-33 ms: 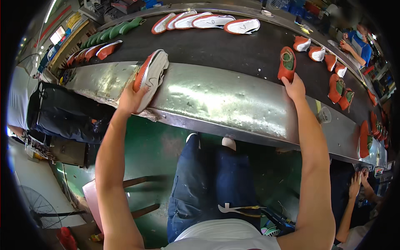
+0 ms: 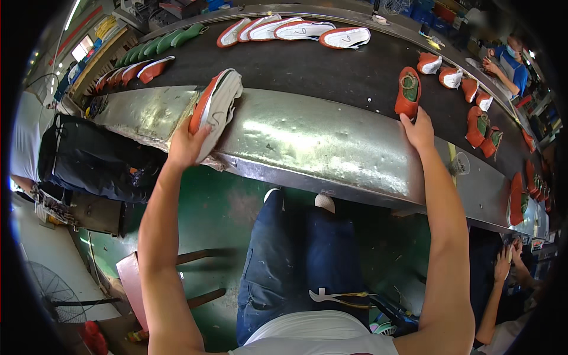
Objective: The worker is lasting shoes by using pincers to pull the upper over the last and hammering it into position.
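My left hand (image 2: 188,142) is closed around an orange-red shoe (image 2: 216,112) with a whitish underside. This shoe is tilted on its side over the metal ledge (image 2: 307,145), its pale face turned to the right. Further right, another orange-red shoe (image 2: 408,90) with a green inside stands upright at the near edge of the dark belt (image 2: 331,77). Right at that shoe's near end is my right hand (image 2: 419,130), thumb and fingers apart on either side of it. Whether the fingertips still touch it is hard to see.
White-bottomed shoes (image 2: 296,29) lie along the belt's far side, with green shoes (image 2: 160,46) at the left. More orange-red shoes (image 2: 476,125) stand to the right. A clear cup (image 2: 460,164) sits on the ledge. Co-workers are at the left and right; a stool (image 2: 131,278) stands behind.
My right hand has drawn back slightly toward me, and more of the shoe's near end shows. The shoe in my left hand has shifted slightly to the right.
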Available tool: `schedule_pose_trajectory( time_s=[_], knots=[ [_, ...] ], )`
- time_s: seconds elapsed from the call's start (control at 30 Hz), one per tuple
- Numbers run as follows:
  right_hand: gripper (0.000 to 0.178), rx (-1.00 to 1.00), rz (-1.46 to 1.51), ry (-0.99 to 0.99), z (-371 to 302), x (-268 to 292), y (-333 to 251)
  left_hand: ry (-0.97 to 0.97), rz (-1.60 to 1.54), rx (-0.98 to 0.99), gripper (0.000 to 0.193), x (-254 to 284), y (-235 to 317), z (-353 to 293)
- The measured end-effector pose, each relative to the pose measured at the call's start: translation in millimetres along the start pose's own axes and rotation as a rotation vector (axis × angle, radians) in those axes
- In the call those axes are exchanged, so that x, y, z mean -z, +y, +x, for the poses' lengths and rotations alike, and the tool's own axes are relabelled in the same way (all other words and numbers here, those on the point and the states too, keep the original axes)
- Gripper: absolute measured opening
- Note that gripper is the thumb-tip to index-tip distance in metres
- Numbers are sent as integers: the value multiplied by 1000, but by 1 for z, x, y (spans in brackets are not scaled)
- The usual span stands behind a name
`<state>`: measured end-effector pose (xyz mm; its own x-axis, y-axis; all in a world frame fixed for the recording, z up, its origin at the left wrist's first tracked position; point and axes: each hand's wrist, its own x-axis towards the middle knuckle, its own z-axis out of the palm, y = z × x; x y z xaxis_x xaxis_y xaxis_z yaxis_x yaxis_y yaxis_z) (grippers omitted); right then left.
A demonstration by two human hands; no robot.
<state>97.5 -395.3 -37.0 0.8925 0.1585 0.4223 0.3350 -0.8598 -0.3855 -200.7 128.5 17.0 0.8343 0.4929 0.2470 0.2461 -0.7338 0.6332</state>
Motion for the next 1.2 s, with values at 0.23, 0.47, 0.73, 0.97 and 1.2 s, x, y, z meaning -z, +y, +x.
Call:
schedule_pose_trajectory(
  time_s=[0.23,0.47,0.73,0.97,1.2],
  knots=[
    [25,560,149,-332,-247,119,-83,-201,-711,-137,86,-17,52,-229],
    [58,387,244,-890,-446,121,-67,-832,-550,180,95,-101,58,-356],
    [42,276,347,-1179,-416,134,-57,-901,-84,27,78,-217,111,-250],
    [31,-428,813,-1084,-419,157,-79,-720,-1206,327,65,-170,101,-251],
    [26,-219,968,-1061,-383,101,-121,-683,-1235,217,59,-148,84,-265]
  ],
)
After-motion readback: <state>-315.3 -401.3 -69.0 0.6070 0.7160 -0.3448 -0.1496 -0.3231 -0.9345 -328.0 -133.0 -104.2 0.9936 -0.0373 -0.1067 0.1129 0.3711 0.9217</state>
